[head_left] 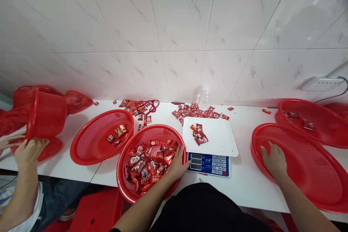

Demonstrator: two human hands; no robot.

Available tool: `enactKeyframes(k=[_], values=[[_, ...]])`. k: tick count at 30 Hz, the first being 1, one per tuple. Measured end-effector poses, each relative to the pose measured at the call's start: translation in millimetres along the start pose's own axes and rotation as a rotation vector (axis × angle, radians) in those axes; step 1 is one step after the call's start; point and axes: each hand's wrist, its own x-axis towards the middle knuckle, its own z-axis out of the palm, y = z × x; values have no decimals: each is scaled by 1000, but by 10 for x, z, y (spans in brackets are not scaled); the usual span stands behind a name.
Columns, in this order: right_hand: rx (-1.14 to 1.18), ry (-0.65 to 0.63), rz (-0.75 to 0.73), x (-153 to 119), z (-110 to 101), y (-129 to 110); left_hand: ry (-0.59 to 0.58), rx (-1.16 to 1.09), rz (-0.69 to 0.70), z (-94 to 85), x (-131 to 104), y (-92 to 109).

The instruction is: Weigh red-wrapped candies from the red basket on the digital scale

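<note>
My left hand [178, 165] grips the right rim of a round red plastic basket [150, 127], its thumb and fingers on either side of the edge. Many small red-wrapped candies [148, 166] lie in that basket. My right hand [274, 160] reaches over the near left part of another red basket [307, 163], fingers apart and nothing seen in them. Between my hands stands a digital scale [209, 165] with a blue keypad and a white pan [220, 136]. Several dark red packets [199, 134] lie on the pan.
A co-worker's hands [27, 152] tilt a red tub [51, 114] over a red bag at the left. Another basket [89, 148] holds a few candies. Loose packets [194, 110] and a clear bottle [203, 99] are by the wall. A further basket [326, 123] stands back right.
</note>
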Motion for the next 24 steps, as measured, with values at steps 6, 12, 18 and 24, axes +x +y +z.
enactKeyframes(k=[6, 12, 18, 24], values=[[84, -172, -616, -24, 159, -1229, 4, -22, 0, -18, -36, 42], [20, -539, -884, -150, 457, -2124, 5, -34, 7, 10, -44, -17], [-17, -563, -885, -78, 749, -2554, 16, -53, 21, 40, -59, -71], [123, -417, -882, -112, 810, -2651, 27, -72, 21, 45, -81, -69]])
